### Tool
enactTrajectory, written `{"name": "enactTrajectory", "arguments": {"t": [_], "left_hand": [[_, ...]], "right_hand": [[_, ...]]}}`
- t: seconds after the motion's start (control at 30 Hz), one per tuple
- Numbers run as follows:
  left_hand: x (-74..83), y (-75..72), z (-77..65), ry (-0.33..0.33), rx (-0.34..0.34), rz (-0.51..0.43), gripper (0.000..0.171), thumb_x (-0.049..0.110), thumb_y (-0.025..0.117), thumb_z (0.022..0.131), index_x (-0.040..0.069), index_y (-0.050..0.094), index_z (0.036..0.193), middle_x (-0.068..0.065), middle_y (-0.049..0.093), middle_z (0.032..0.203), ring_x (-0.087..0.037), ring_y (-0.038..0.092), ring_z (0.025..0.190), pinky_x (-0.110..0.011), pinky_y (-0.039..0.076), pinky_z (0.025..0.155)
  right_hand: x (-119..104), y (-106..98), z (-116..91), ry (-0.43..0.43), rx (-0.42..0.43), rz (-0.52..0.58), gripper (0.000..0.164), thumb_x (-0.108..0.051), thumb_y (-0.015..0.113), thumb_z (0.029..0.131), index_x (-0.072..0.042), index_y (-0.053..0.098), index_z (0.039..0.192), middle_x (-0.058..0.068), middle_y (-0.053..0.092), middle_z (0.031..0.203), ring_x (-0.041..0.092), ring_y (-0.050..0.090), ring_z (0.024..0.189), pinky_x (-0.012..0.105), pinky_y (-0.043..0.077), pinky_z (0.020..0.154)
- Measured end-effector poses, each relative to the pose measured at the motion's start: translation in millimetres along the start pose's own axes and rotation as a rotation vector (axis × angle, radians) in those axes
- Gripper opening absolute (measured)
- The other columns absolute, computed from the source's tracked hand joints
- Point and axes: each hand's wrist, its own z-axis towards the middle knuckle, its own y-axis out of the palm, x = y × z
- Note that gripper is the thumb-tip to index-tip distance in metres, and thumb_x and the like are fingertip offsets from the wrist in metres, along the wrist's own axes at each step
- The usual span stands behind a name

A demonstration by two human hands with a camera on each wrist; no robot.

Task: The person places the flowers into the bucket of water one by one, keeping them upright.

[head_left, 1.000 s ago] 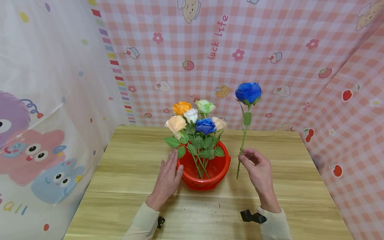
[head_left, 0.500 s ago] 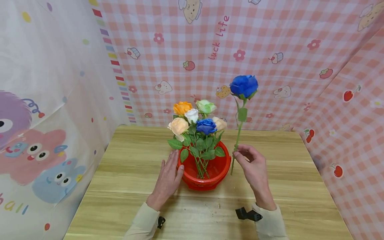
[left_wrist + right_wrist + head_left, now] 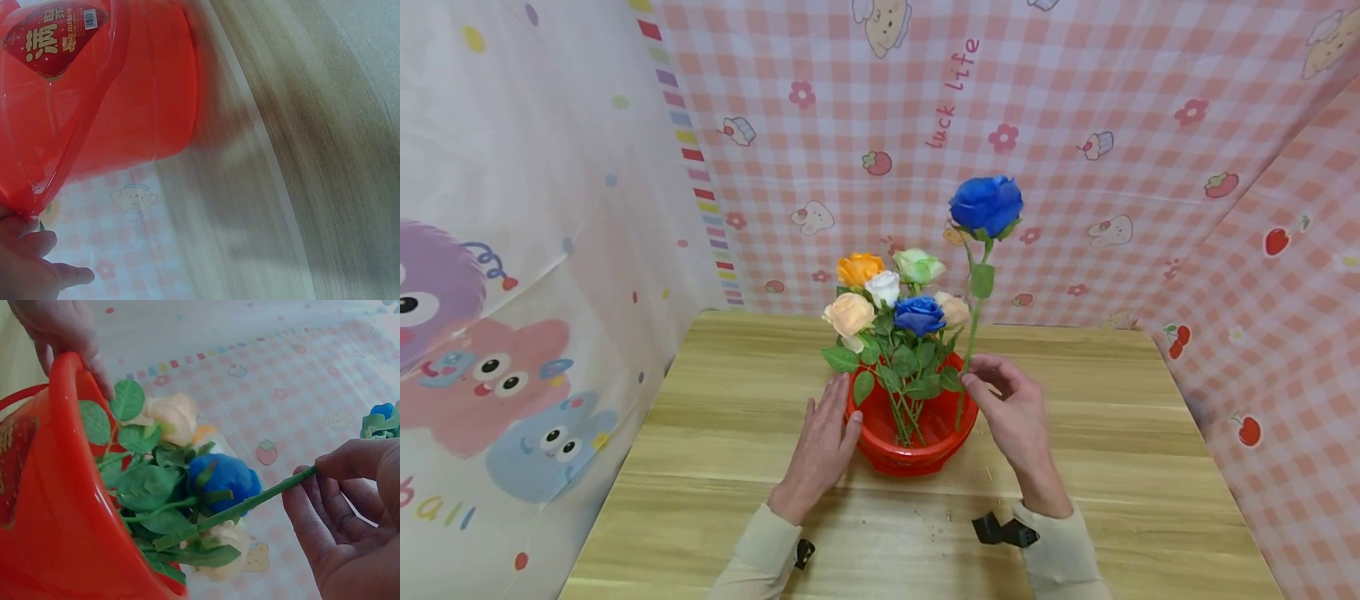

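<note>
A red plastic bucket (image 3: pixel 904 457) stands on the table with several roses in it: orange, green, white, peach and a blue rose (image 3: pixel 919 316). My left hand (image 3: pixel 822 437) lies along the bucket's left side, its fingers straight and touching the rim. With thumb and fingers, my right hand (image 3: pixel 1017 421) pinches the green stem (image 3: pixel 250 503) of another blue rose (image 3: pixel 987 206). This rose is held upright over the bucket's right side, its bloom higher than the others. In the right wrist view, the cut stem end overlaps the leaves at the bucket's mouth.
The wooden table (image 3: pixel 715 400) carries small bits of debris in front of the bucket. A pink checked cloth (image 3: pixel 760 167) hangs behind, and a white printed cloth (image 3: pixel 587 317) hangs at the left. A label (image 3: pixel 53 37) is stuck on the bucket's side.
My right hand has moved left with the blue rose, from beside the bucket to over its right rim. My left hand has stayed at the bucket's left side.
</note>
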Motion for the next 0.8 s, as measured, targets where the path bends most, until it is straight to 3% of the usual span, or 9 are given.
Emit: {"name": "enactTrajectory", "arguments": {"t": [0.37,0.57,0.8], "left_hand": [[-0.1,1.6,-0.1,0.005,0.001,-0.003,0.061,0.029,0.043,0.110,-0.004,0.031,0.160,-0.021,0.031,0.165,-0.038,0.031,0.152,-0.066,0.019,0.121],[-0.3,1.4,-0.2,0.005,0.004,-0.004,0.060,0.024,0.047,0.109,-0.005,0.031,0.159,-0.022,0.031,0.164,-0.038,0.031,0.152,-0.066,0.019,0.120],[-1.3,1.2,-0.6,-0.003,-0.007,-0.001,0.062,0.029,0.042,0.110,-0.004,0.029,0.160,-0.022,0.030,0.165,-0.036,0.029,0.153,-0.064,0.019,0.121]], "right_hand": [[11,20,-2,-0.014,-0.113,-0.040,0.019,0.005,0.068,0.093,0.010,0.068,0.111,0.028,0.068,0.108,0.020,0.067,0.098,0.020,0.056,0.080],[23,30,-4,0.005,-0.190,-0.141,0.019,0.003,0.070,0.093,0.007,0.069,0.111,0.018,0.071,0.104,0.024,0.067,0.096,0.020,0.055,0.080],[35,40,-5,0.006,-0.257,-0.241,0.019,0.003,0.071,0.091,0.001,0.071,0.110,0.009,0.071,0.100,0.022,0.068,0.094,0.025,0.056,0.083]]}}
